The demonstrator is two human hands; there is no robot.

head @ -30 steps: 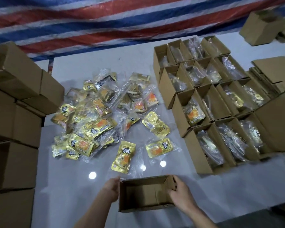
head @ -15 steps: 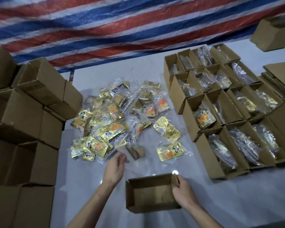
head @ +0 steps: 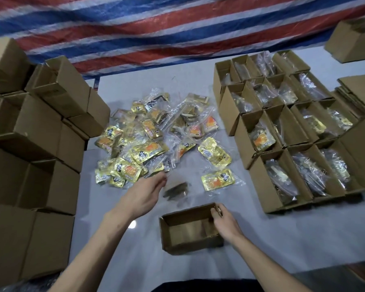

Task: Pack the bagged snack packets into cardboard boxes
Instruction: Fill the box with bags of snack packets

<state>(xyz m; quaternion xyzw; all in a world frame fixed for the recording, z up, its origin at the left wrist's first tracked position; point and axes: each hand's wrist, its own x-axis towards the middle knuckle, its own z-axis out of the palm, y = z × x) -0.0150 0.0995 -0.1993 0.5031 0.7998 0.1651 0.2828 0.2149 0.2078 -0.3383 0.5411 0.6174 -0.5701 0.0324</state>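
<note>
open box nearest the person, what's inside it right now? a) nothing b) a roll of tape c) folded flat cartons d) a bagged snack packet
a: the open box shows only its bare cardboard floor, with the right hand gripping its right wall.

Bagged packet (head: 176, 189) by left hand (head: 144, 194) — motion-blurred, grip unclear; box stack (head: 19, 144) cut by left edge.

Striped red, white, blue tarpaulin (head: 156, 28) behind; glossy white table (head: 282, 239).
</note>
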